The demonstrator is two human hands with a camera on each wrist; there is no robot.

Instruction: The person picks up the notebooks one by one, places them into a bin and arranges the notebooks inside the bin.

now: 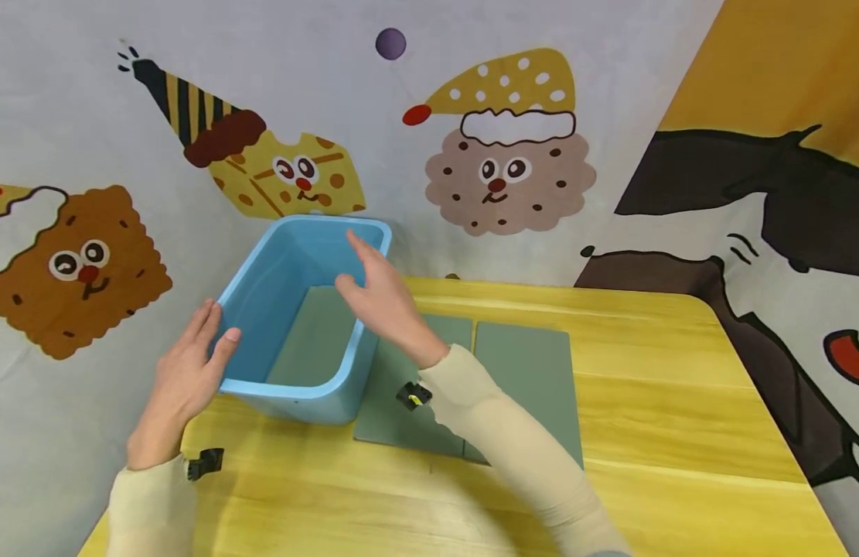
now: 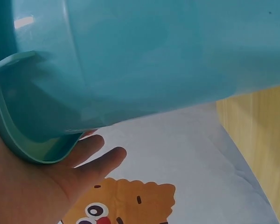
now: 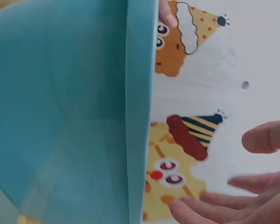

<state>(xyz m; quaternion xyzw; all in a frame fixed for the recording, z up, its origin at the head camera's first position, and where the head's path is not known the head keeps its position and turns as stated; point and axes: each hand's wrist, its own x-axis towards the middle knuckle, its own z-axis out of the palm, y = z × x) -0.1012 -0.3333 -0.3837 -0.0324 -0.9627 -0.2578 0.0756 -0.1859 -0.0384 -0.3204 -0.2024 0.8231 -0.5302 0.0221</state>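
Presently the light blue rectangular plastic bin (image 1: 305, 317) stands tilted at the far left part of the yellow wooden table (image 1: 680, 480), overhanging its left edge, its long axis running away from the person toward the cartoon-printed cloth backdrop (image 1: 123, 155). The left hand (image 1: 185, 375) lies with straight fingers against the bin's near left corner, under the rim as the left wrist view shows; its grip is wide and flat, holding nothing closed. The right hand (image 1: 380, 298) hovers over the bin's right long wall, fingers extended and spread, palm turned toward the opening; whether it touches the rim cannot be told. The bin therefore sits between the two grips, the left being in contact and nearer. Just right of the right wrist lie two grey-green flat mats (image 1: 533, 371) on the table, side by side, the bin resting partly on the left one.
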